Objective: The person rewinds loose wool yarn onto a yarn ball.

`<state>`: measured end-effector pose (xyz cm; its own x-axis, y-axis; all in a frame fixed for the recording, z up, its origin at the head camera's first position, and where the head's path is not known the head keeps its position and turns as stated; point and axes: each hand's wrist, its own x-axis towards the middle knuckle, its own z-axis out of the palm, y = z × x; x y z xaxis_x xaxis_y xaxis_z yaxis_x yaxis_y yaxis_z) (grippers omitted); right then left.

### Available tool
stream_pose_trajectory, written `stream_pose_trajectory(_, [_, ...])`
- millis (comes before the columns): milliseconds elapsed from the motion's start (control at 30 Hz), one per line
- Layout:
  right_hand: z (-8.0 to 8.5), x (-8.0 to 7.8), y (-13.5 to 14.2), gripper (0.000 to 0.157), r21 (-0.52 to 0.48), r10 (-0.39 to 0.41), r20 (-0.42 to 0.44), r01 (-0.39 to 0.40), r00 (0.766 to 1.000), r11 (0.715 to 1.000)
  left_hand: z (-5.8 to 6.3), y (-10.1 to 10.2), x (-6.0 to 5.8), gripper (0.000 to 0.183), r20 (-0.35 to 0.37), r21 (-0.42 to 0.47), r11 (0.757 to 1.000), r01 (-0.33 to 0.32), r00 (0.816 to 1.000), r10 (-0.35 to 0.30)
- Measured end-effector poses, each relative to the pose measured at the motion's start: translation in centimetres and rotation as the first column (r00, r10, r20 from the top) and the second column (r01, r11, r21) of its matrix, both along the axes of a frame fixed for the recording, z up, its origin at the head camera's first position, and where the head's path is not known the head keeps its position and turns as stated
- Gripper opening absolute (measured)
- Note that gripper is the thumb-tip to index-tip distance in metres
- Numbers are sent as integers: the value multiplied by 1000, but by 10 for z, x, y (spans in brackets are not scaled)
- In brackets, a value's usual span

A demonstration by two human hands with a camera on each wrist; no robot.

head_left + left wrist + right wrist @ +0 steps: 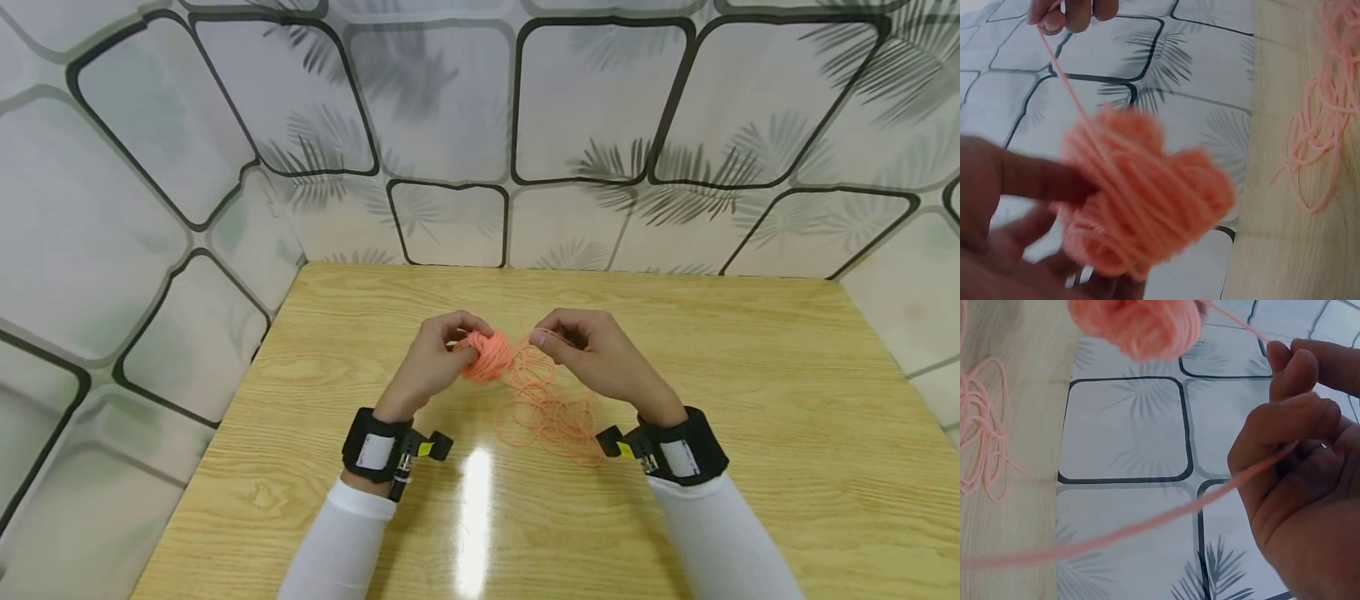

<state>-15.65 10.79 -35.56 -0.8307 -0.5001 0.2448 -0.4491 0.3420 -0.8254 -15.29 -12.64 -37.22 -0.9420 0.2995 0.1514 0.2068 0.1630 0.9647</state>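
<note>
A ball of coral-pink yarn (pixel 489 357) is gripped by my left hand (pixel 433 357), with the thumb on its near side and fingers behind it in the left wrist view. From the ball (pixel 1147 200) a taut strand (pixel 1066 84) runs to my right hand (pixel 600 350). In the right wrist view, thumb and forefinger of the right hand (pixel 1304 456) pinch that strand, and a further length of yarn (pixel 1147 524) passes out below its curled fingers. Beneath and between the hands, a loose tangle of the same yarn (pixel 551 412) lies in loops on the table.
The wood-grain table (pixel 337 325) carries a bright light reflection near its front middle. Behind and to the left stands a wall covering (pixel 442 100) patterned with dark outlines and palm leaves. Each wrist wears a black strap (pixel 686 446) with a small camera.
</note>
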Motion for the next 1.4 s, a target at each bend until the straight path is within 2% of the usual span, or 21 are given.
stream_pose_trajectory(33, [0,-1,0,15,-12,-10,6,10,1000,1000,-5,-2,-2,22,19,29,995,92,996,-92])
stream_pose_trajectory(100, [0,-3,1,14,-44,-20,21,21,1000,999,-14,-4,-7,19,33,136,958,251,966,-258])
stream_pose_trajectory(167, [-3,-4,1,14,-65,-25,32,27,999,998,-21,-6,-9,18,23,273,895,354,927,-373])
stream_pose_trajectory(200, [-7,-7,1,14,-71,-23,35,26,999,997,-20,-6,-8,17,19,341,861,377,913,-407])
stream_pose_trajectory(267, [-12,-8,1,17,-76,-4,44,8,999,997,-17,-7,-8,17,13,484,787,382,897,-442])
stream_pose_trajectory(300, [-14,-8,1,17,-69,9,50,-5,999,998,-16,-7,-7,17,17,545,757,360,898,-439])
stream_pose_trajectory(333, [-16,-8,0,17,-57,21,60,-18,998,998,-15,-7,-8,16,28,596,734,325,906,-423])
stream_pose_trajectory(400, [-19,-8,-2,16,-23,48,79,-46,996,999,-13,-5,-9,16,66,665,714,219,935,-349])
stream_pose_trajectory(467, [-21,-7,-4,14,11,71,98,-72,993,997,-13,-4,-10,18,125,687,722,86,964,-233])
stream_pose_trajectory(533, [-22,-6,-5,13,41,83,110,-88,991,995,-13,-1,-11,23,171,640,767,-47,982,-83])
stream_pose_trajectory(600, [-21,-4,-7,13,55,94,112,-100,989,993,-15,1,-12,25,173,537,828,-161,982,78])
stream_pose_trajectory(667, [-19,-3,-7,13,61,99,96,-105,990,993,-18,3,-12,23,118,400,884,-241,970,211])
stream_pose_trajectory(767, [-15,-2,-7,15,50,99,58,-102,993,994,-21,4,-11,20,-2,207,934,-291,955,297])
stream_pose_trajectory(833, [-12,-2,-7,16,40,88,33,-89,996,995,-22,4,-10,19,-52,120,957,-265,961,273])
stream_pose_trajectory(900, [-10,-3,-6,16,22,74,25,-75,997,997,-23,4,-9,18,-52,69,978,-197,978,201])
stream_pose_trajectory(1000, [-9,-6,-6,16,-11,46,31,-45,998,999,-22,3,-9,19,-6,46,998,-47,999,47])
stream_pose_trajectory(1067, [-10,-8,-5,15,-34,26,36,-25,999,999,-21,2,-8,19,25,67,995,69,997,-70])
stream_pose_trajectory(1167, [-13,-10,-5,14,-59,6,47,-3,999,998,-20,1,-8,19,54,155,963,220,971,-231])
stream_pose_trajectory(1233, [-15,-11,-6,14,-62,1,59,3,998,998,-19,-1,-7,20,55,232,930,286,950,-306])
stream_pose_trajectory(1333, [-21,-11,-7,16,-60,11,78,-7,997,998,-16,-3,-6,22,52,358,873,331,926,-373])
stream_pose_trajectory(1400, [-25,-11,-8,18,-56,32,81,-28,996,998,-15,-4,-5,22,45,430,841,329,922,-384])
